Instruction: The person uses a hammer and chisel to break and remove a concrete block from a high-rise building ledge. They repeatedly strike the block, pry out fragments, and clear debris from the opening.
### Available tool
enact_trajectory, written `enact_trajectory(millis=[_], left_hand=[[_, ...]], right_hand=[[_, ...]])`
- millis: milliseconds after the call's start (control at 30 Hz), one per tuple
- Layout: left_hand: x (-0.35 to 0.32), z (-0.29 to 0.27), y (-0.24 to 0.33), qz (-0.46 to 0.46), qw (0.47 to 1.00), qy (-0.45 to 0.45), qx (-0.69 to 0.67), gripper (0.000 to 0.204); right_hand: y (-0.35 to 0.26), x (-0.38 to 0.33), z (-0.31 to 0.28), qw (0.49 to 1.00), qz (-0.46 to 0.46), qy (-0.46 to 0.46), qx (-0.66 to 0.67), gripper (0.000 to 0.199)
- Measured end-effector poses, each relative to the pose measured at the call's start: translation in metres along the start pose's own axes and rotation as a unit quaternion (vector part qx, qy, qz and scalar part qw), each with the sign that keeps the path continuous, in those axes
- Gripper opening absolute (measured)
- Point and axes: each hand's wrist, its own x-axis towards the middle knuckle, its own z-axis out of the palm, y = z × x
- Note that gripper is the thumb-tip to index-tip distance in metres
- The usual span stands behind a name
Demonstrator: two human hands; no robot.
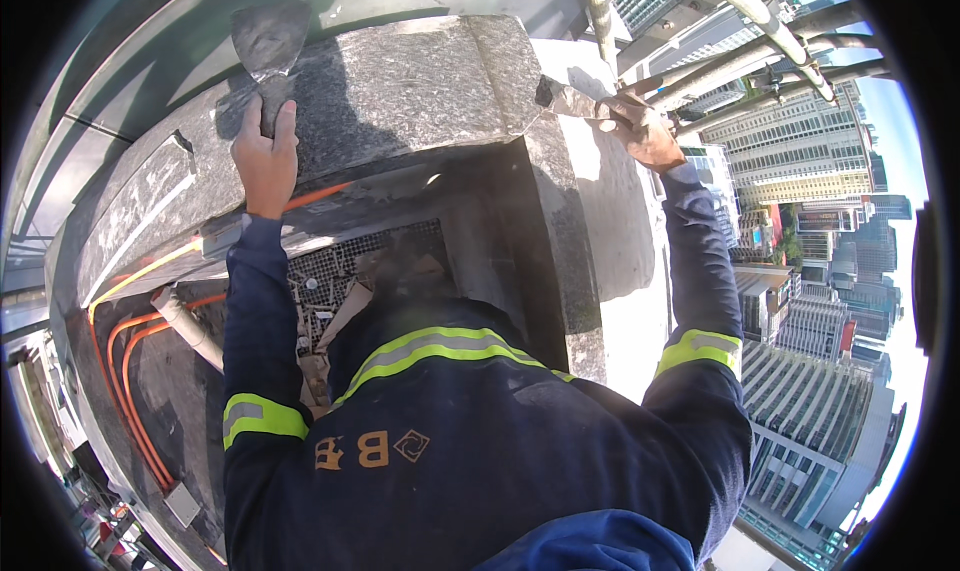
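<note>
My left hand (266,171) is closed around the handle of a wide putty knife (268,43), its broad, grey-smeared blade pointing away from me over the far edge of a rough grey stone ledge (420,81). Shadow falls on the stone around this hand. Farther right, my right hand (655,143) grips a smaller scraper (575,101). A dark grey lump shows at the tip of its blade, by the ledge's right-hand corner joint. Whether that tip touches the stone cannot be made out. My fingers partly hide both handles.
Below the ledge is a recess with mesh and debris (320,281). Orange conduits (130,371) and a pale pipe (190,329) run at left. Scaffold poles (760,21) cross at upper right. Beyond a sunlit white surface (625,231), a long drop opens toward high-rise buildings (810,411).
</note>
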Motion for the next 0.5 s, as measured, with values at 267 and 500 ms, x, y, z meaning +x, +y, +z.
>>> enact_trajectory(millis=[267,500], left_hand=[[0.001,-0.001,-0.003,0.009,1.0,-0.014,-0.009,0.045],[0.0,-0.004,0.003,0.013,1.0,-0.027,-0.004,0.041]], right_hand=[[0.003,-0.016,-0.007,0.998,0.03,-0.056,0.0,0.032],[-0.047,-0.018,0.001,0.998,0.015,-0.001,-0.057,0.028]])
